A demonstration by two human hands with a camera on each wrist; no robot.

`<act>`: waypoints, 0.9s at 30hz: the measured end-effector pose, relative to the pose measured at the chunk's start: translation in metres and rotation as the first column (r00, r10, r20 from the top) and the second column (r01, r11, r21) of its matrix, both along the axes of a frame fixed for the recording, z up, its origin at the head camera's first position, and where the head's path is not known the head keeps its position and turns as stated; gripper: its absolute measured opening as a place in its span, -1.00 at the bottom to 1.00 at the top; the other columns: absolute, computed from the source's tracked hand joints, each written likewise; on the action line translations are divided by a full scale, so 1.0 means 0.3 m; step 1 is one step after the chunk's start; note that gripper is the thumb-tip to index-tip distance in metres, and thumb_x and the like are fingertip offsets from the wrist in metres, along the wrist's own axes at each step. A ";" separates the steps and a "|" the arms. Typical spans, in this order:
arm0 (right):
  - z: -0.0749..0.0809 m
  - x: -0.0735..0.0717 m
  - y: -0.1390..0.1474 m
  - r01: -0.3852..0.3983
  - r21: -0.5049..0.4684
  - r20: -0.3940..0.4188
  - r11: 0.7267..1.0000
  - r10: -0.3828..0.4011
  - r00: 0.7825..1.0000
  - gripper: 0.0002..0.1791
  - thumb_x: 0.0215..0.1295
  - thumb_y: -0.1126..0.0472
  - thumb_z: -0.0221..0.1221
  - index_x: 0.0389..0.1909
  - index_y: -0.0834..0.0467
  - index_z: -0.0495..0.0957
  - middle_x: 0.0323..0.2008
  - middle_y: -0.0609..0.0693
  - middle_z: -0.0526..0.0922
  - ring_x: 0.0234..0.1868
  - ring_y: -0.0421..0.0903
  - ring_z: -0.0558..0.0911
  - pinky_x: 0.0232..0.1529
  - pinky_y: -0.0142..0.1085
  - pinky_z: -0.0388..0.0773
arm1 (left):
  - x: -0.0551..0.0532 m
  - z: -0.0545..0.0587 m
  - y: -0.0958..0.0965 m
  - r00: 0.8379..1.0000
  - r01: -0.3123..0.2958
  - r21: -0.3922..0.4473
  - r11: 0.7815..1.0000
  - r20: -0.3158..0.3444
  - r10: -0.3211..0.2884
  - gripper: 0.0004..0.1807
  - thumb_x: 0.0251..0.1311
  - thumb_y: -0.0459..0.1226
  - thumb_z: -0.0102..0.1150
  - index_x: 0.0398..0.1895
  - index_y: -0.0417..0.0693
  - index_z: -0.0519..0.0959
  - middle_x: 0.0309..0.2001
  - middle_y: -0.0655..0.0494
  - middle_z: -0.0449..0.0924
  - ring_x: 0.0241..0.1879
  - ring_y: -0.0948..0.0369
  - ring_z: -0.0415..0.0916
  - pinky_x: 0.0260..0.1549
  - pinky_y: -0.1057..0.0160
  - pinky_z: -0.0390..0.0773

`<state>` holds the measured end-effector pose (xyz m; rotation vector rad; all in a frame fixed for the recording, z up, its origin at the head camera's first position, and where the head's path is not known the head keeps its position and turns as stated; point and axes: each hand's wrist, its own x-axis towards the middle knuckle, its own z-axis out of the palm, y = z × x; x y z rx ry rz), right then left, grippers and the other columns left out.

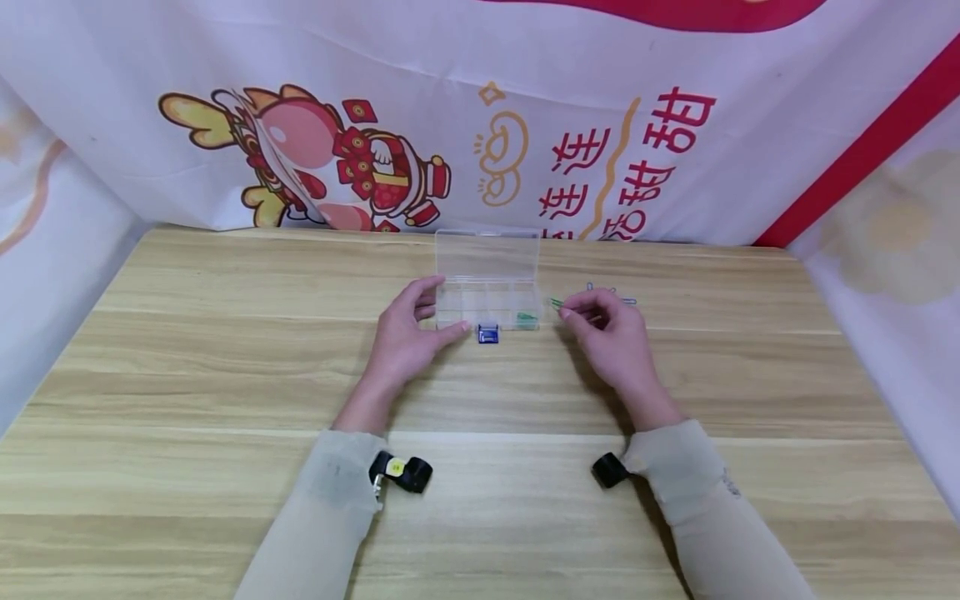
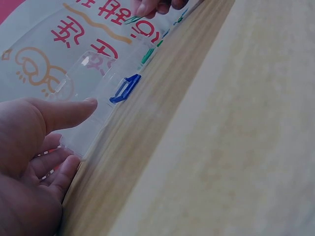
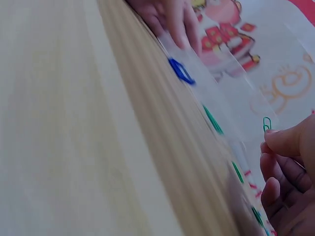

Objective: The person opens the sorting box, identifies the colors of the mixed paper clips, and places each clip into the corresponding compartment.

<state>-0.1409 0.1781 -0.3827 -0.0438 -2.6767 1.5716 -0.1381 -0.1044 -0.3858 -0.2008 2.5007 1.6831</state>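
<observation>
A clear plastic compartment box (image 1: 487,302) stands at the back of the table with its transparent lid (image 1: 487,254) raised. On its front edge is a blue latch (image 1: 488,334). My left hand (image 1: 405,337) holds the box's left end, thumb along the front and fingers at the side. Green paper clips (image 1: 527,318) lie in the front right compartment. Just right of the box, my right hand (image 1: 611,337) pinches a green paper clip (image 3: 267,123) between thumb and index finger, above the table.
Several loose paper clips (image 1: 628,301) lie on the wooden table (image 1: 495,517) behind and beside my right hand; green ones (image 3: 237,172) show in the right wrist view. A printed white cloth (image 1: 420,50) hangs directly behind the box. Both wrists carry small black cameras.
</observation>
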 end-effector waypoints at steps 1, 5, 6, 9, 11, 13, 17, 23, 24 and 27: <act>0.001 0.002 -0.013 -0.014 0.001 -0.002 1.000 0.014 1.000 -0.83 0.52 0.14 0.32 0.00 0.10 0.71 -0.05 0.04 0.72 -0.06 -0.07 0.58 -0.04 -0.31 0.56 | 0.000 0.000 0.001 1.000 0.000 0.001 1.000 0.000 0.000 -0.12 0.24 -0.19 0.59 0.60 0.23 0.38 0.50 -0.02 0.47 0.46 0.00 0.46 0.48 0.01 0.55; 0.002 0.008 -0.048 -0.050 0.004 -0.004 0.999 0.051 0.999 -0.86 0.50 0.16 0.34 -0.02 0.08 0.72 -0.06 0.04 0.74 -0.05 -0.05 0.60 0.00 -0.23 0.59 | -0.001 0.001 0.005 1.000 0.003 0.003 1.000 -0.003 -0.003 -0.12 0.23 -0.19 0.59 0.60 0.23 0.38 0.50 -0.02 0.47 0.46 0.00 0.47 0.48 0.01 0.55; 0.001 0.009 -0.052 -0.055 0.007 -0.005 0.998 0.055 0.998 -0.86 0.50 0.17 0.34 -0.03 0.09 0.72 -0.07 0.04 0.74 -0.06 -0.04 0.60 0.00 -0.23 0.59 | -0.001 0.001 0.007 1.000 0.002 0.003 1.000 -0.004 -0.002 -0.12 0.23 -0.19 0.59 0.60 0.23 0.38 0.49 -0.01 0.47 0.46 0.00 0.47 0.48 0.02 0.55; -0.001 0.012 -0.065 -0.064 0.023 0.001 0.998 0.064 0.998 -0.87 0.50 0.17 0.35 -0.03 0.09 0.73 -0.07 0.04 0.75 -0.07 -0.05 0.60 -0.03 -0.29 0.59 | -0.002 0.001 0.007 1.000 0.004 -0.001 1.000 -0.008 -0.004 -0.12 0.23 -0.19 0.59 0.60 0.22 0.37 0.49 -0.02 0.48 0.46 0.00 0.47 0.47 0.02 0.56; -0.002 0.013 -0.075 -0.075 0.029 0.002 0.997 0.075 0.997 -0.87 0.50 0.18 0.34 -0.04 0.09 0.74 -0.08 0.04 0.75 -0.08 -0.05 0.60 -0.05 -0.29 0.58 | -0.002 0.002 0.006 1.000 0.002 -0.003 1.000 -0.009 -0.002 -0.11 0.23 -0.19 0.59 0.60 0.22 0.37 0.49 -0.02 0.48 0.45 0.00 0.48 0.47 0.02 0.56; -0.001 0.015 -0.085 -0.089 0.030 0.005 0.996 0.089 0.996 -0.88 0.51 0.18 0.34 -0.04 0.09 0.74 -0.08 0.04 0.76 -0.09 -0.04 0.60 -0.05 -0.27 0.59 | -0.002 0.002 0.005 1.000 0.002 -0.006 1.000 -0.010 -0.002 -0.11 0.23 -0.19 0.59 0.61 0.21 0.37 0.49 -0.03 0.48 0.45 -0.01 0.47 0.47 0.02 0.56; -0.002 0.015 -0.100 -0.102 0.026 0.006 0.994 0.102 0.995 -0.89 0.50 0.19 0.34 -0.05 0.08 0.74 -0.08 0.04 0.76 -0.08 -0.02 0.61 -0.03 -0.21 0.59 | 0.000 0.001 0.002 1.000 -0.003 -0.014 1.000 -0.008 0.002 -0.11 0.23 -0.18 0.59 0.61 0.22 0.37 0.50 -0.03 0.46 0.46 -0.01 0.47 0.48 0.01 0.55; -0.003 0.008 -0.097 -0.048 0.029 -0.012 0.998 0.048 0.999 -0.86 0.50 0.19 0.34 -0.03 0.12 0.73 -0.09 0.07 0.76 -0.08 -0.02 0.62 -0.02 -0.21 0.60 | -0.001 -0.004 0.003 1.000 -0.005 -0.019 1.000 -0.001 0.005 -0.12 0.24 -0.17 0.58 0.61 0.25 0.37 0.51 -0.02 0.46 0.47 0.00 0.46 0.48 0.02 0.55; -0.003 0.007 -0.096 -0.039 0.027 -0.013 0.999 0.040 0.999 -0.87 0.50 0.19 0.34 -0.03 0.12 0.72 -0.09 0.07 0.75 -0.08 -0.01 0.61 -0.02 -0.21 0.59 | -0.001 -0.004 0.003 1.000 -0.003 -0.018 1.000 -0.002 0.003 -0.12 0.24 -0.17 0.58 0.61 0.25 0.37 0.51 -0.02 0.46 0.47 0.00 0.46 0.48 0.02 0.55; -0.002 0.004 -0.095 -0.025 0.023 -0.001 0.999 0.025 1.000 -0.87 0.50 0.19 0.33 -0.03 0.11 0.72 -0.09 0.07 0.74 -0.07 -0.01 0.60 -0.02 -0.20 0.59 | 0.000 -0.002 0.002 1.000 -0.002 -0.016 1.000 -0.003 0.002 -0.12 0.24 -0.18 0.58 0.61 0.24 0.37 0.50 -0.02 0.46 0.47 0.00 0.46 0.48 0.02 0.55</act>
